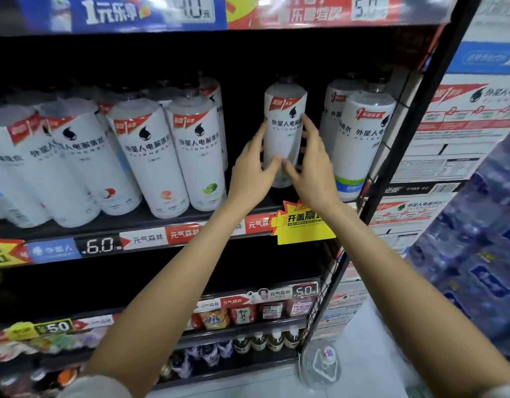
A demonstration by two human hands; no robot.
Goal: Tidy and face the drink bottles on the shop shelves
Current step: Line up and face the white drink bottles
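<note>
white electrolyte-water bottle (284,130) | upright, centre-right of frame, middle shelf (162,222) | left hand (252,170) and right hand (314,168) curled round its sides | likely full, heavy, stiff, slick sleeve | grip mid-body, both sides

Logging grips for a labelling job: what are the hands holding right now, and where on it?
Both hands hold one white bottle on the shelf. The left hand grips the left side of its body, the right hand the right side, around the middle and lower label.
</note>
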